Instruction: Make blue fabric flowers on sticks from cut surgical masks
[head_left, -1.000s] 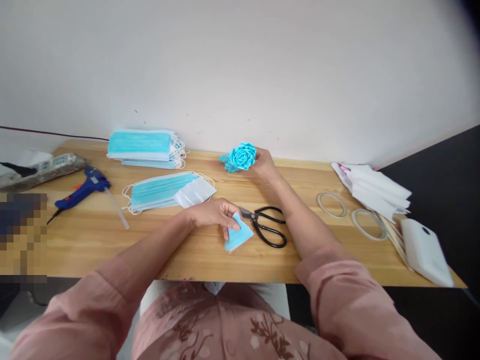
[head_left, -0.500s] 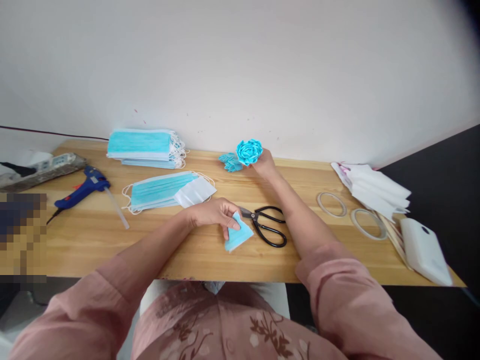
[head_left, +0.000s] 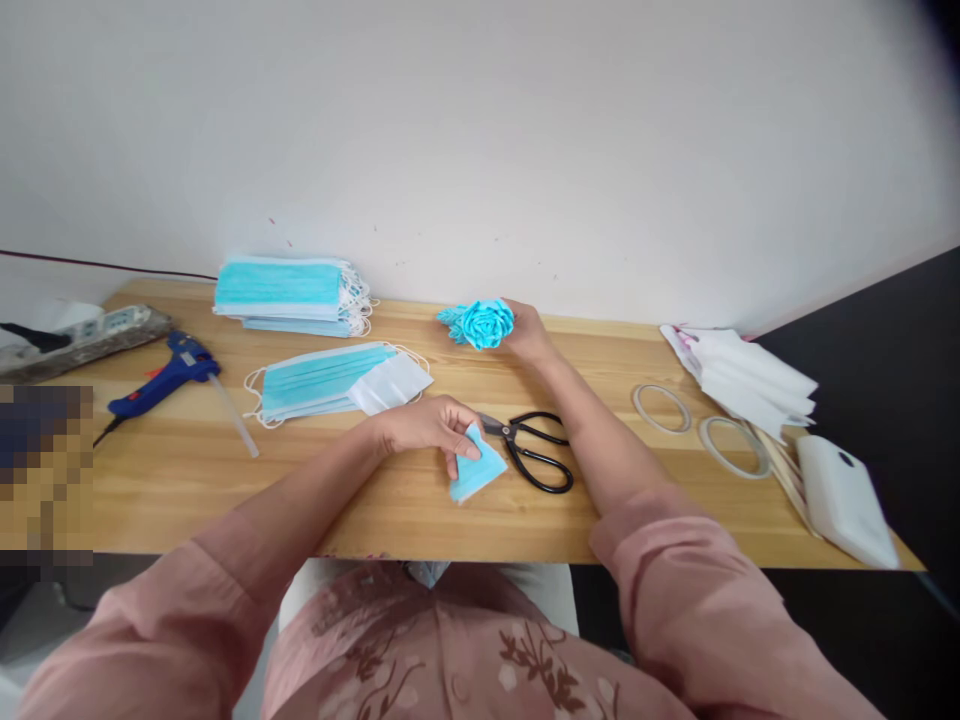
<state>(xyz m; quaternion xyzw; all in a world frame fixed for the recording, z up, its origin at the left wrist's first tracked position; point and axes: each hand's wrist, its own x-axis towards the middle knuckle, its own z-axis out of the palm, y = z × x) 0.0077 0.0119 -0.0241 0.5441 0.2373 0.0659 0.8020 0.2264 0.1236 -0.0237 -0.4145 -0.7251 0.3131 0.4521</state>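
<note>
Between the thumb and fingers of my left hand (head_left: 431,428) is a small cut piece of blue mask fabric (head_left: 480,470). Black-handled scissors (head_left: 517,440) lie on the table just right of it. Farther back, my right hand (head_left: 529,332) is closed on a blue fabric flower (head_left: 487,324), its petals facing me. My fingers are partly hidden behind the bloom. Another blue folded piece (head_left: 451,322) shows at the flower's left side; whether the two touch I cannot tell.
Left of my hands lie flat blue masks (head_left: 322,382) with a white piece on top, and a mask stack (head_left: 281,285). A blue glue gun (head_left: 165,375) and power strip (head_left: 124,325) sit farther left. Tape rings (head_left: 735,448), white sheets (head_left: 757,380) and a white device (head_left: 844,500) are right.
My right hand has lowered the flower slightly and shifted it left, closer to the other blue piece. The left hand and its fabric piece have stayed put.
</note>
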